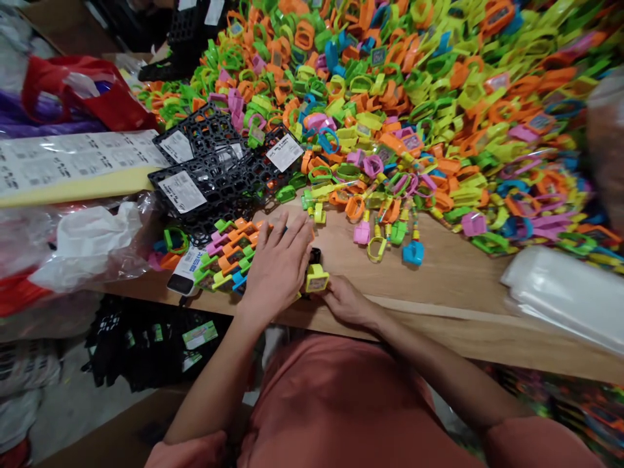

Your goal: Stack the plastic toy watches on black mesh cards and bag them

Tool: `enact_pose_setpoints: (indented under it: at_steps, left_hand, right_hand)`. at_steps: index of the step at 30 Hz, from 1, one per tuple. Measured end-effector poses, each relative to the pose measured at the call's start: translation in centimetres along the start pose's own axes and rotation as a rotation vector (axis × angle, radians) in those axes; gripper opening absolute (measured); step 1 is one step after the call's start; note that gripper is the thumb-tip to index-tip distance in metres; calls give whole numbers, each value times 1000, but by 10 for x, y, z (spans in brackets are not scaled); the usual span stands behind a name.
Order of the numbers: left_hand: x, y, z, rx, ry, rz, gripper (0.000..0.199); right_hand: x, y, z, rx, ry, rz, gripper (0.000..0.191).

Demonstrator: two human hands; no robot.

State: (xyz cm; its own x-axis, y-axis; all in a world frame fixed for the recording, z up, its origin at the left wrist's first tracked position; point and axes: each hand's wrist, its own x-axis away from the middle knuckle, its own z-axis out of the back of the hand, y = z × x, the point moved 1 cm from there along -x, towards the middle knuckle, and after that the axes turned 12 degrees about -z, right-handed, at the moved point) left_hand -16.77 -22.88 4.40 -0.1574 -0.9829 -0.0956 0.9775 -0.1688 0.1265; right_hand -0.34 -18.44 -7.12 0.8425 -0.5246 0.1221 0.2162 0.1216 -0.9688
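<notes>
Plastic tags lie in a tight row; left hand rests open upon them; right hand, curled, seems to pinch a yellow tag on the wooden table.

A heap of plastic ring tags covered the far side of the wooden table. Black plastic grids lay left of the heap, with a label sheet further left. Clear plastic bags lay on the table's right, in front of the heap.
</notes>
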Motion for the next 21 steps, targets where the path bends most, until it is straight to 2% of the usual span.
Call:
enact_pose_setpoints:
  at_steps: [3,7,11,13,16,18,21]
  left_hand:
    - [0,-2,0,9,3,-3,51]
    - [2,-1,2,21,9,-11,52]
    - [6,5,3,16,3,-51,60]
    - [7,6,1,-8,22,-59,64]
    - [6,3,-3,-36,56,-68,65]
    - [5,1,-5,-47,68,-79,65]
    - [5,-2,-7,-67,87,-92,63]
  right_hand:
    - [1,3,1,130,-18,57,25]
    - [0,3,-2,255,-52,133,23]
    - [-8,-13,-6,294,-121,140,34]
    - [-9,-24,2,295,-163,130,34]
    - [-7,-41,39,342,-142,140,22]
    - [-3,-49,76,464,-8,126,17]
    - [-1,-52,128,746,238,34,16]
